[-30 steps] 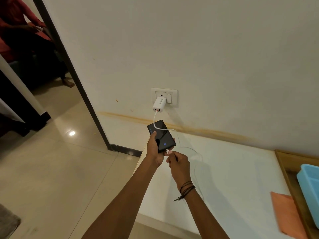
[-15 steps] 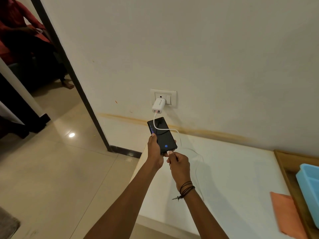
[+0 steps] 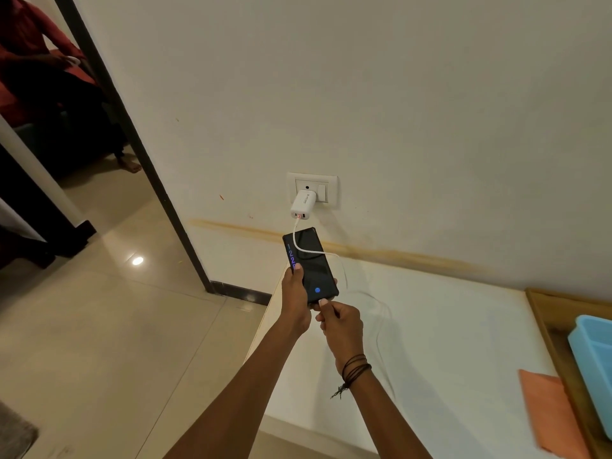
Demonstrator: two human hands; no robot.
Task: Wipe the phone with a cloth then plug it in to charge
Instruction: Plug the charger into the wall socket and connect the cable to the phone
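My left hand [image 3: 294,294] grips a black phone [image 3: 309,263] by its left edge, held out above the near corner of a white platform [image 3: 447,329]. The screen shows a blue fingerprint icon and a clock. My right hand [image 3: 341,321] pinches the white cable plug [image 3: 322,303] at the phone's bottom edge. The white cable [image 3: 306,248] runs over the screen up to a white charger [image 3: 303,205] plugged into the wall socket [image 3: 313,190]. An orange cloth [image 3: 549,412] lies on the platform at the far right.
A wooden tray [image 3: 556,329] holding a light blue plastic bin [image 3: 592,359] sits at the right edge. A dark door frame [image 3: 139,140] opens on the left to a tiled floor, where a seated person in red [image 3: 36,61] is partly visible.
The phone screen now shows a lit clock along its left side. My right hand has pressed the cable plug up against the phone's bottom edge. Both hands stay in nearly the same place.
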